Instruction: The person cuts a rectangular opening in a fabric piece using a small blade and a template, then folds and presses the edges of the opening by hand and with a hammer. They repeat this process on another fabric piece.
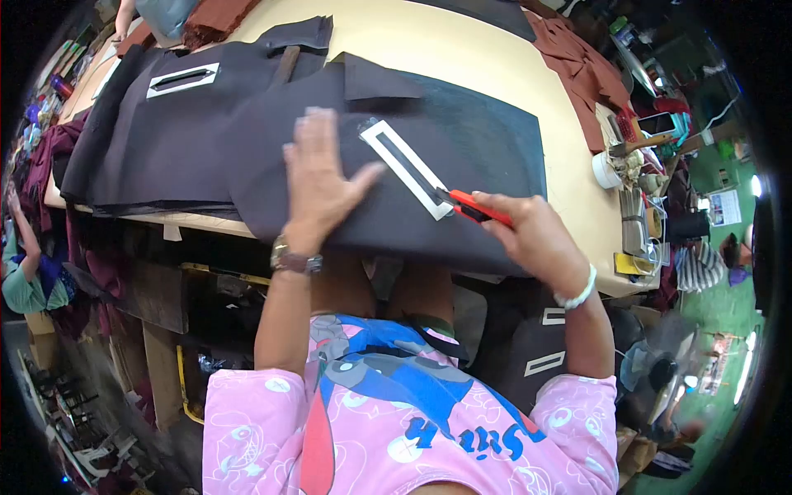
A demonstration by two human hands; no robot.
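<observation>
My left hand [320, 177] lies flat with fingers spread on a dark fabric piece [289, 210], left of a white rectangular frame [400, 165] on the cloth. In my right hand [532, 235] is a red utility knife [478, 208] with a black part along its body. Its tip points left and meets the lower right end of the white frame. Beneath the cloth, a dark greenish board or sheet [503, 136] shows at the right. A second dark fabric piece bears another white frame [183, 79] with a slit down its middle.
Reddish-brown fabric [577, 66] lies along the right side of the cream table [462, 41]. A white cup [606, 169], a hammer [643, 145] and other small items crowd the right edge. Other people's arms show at the far left [29, 239] and top left [124, 18].
</observation>
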